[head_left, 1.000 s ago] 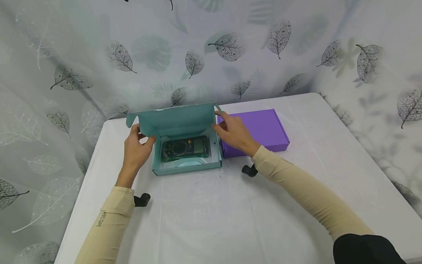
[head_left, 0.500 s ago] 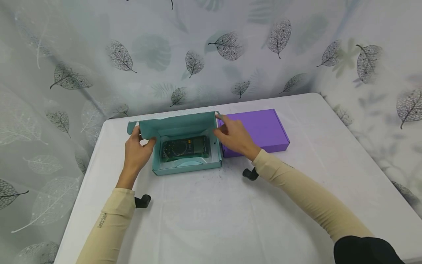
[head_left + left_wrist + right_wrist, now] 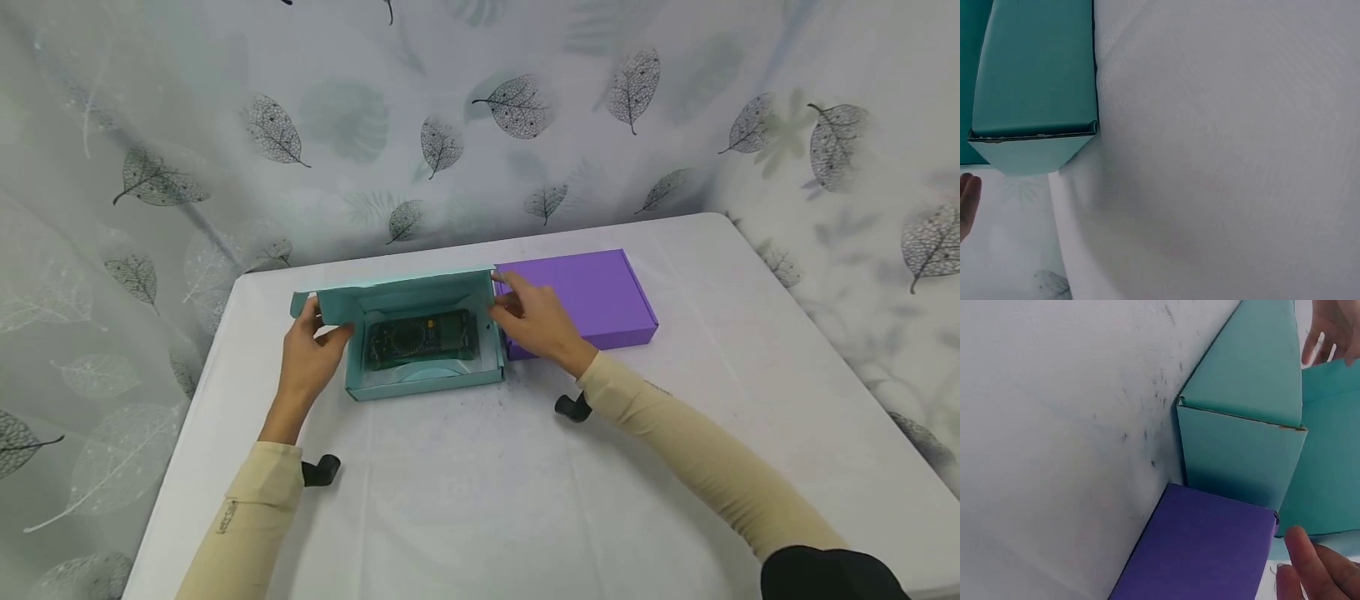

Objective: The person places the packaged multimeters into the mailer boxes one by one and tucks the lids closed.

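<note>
A teal cardboard box [image 3: 427, 388] stands with its lid [image 3: 420, 292] partly raised, leaning over the inside. Within lies a dark multimeter [image 3: 420, 337] in clear wrapping. At the lid's left end, my left hand [image 3: 309, 358] holds the side flap between thumb and fingers. My right hand [image 3: 542, 321] holds the lid's right end, its index finger along the flap. In the right wrist view, the right fingertips [image 3: 1300, 547] are at the lid's edge. Only a fingertip [image 3: 967, 203] of the left hand shows in the left wrist view, below the box corner.
A closed purple box [image 3: 585, 292] lies right beside the teal box, partly behind the right hand. Both are on a table with a white cloth [image 3: 465, 492]. A leaf-patterned curtain [image 3: 360, 158] hangs behind the table's back edge.
The lid has tilted down and forward over the multimeter, with both hands lowering slightly along with it. The teal box's base and the purple box have stayed in place.
</note>
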Tool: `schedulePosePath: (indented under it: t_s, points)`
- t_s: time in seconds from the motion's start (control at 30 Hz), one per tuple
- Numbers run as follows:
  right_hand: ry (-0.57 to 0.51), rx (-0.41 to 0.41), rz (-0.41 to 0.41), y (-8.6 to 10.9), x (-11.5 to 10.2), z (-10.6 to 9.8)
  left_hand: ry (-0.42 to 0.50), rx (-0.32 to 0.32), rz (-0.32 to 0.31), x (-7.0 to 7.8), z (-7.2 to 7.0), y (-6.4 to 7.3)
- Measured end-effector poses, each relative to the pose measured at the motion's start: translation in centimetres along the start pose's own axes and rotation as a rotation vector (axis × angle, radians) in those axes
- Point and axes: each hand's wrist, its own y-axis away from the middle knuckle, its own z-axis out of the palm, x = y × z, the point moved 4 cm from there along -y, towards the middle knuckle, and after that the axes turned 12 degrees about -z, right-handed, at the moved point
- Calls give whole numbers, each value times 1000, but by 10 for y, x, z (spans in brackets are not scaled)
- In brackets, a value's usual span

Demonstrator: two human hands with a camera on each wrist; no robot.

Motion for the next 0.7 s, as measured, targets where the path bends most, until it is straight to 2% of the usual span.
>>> schedulePosePath:
  t_s: [0.13, 0.23, 0.43, 0.57, 0.7]
  points:
    - [-15, -29, 15, 2, 1, -3, 25, 7, 41, 5, -8, 5]
    - [-15, -16, 14, 1, 0, -10, 72, 28, 88, 10, -16, 8]
    - [-28, 126, -34, -3, -9, -29, 199, 100, 225, 21, -29, 12]
    - [-38, 184, -80, -5, -20, -37, 180, 174, 297, 24, -32, 15]
    - [-79, 190, -105, -6, -28, -38, 158, 224, 330, 28, -33, 18]
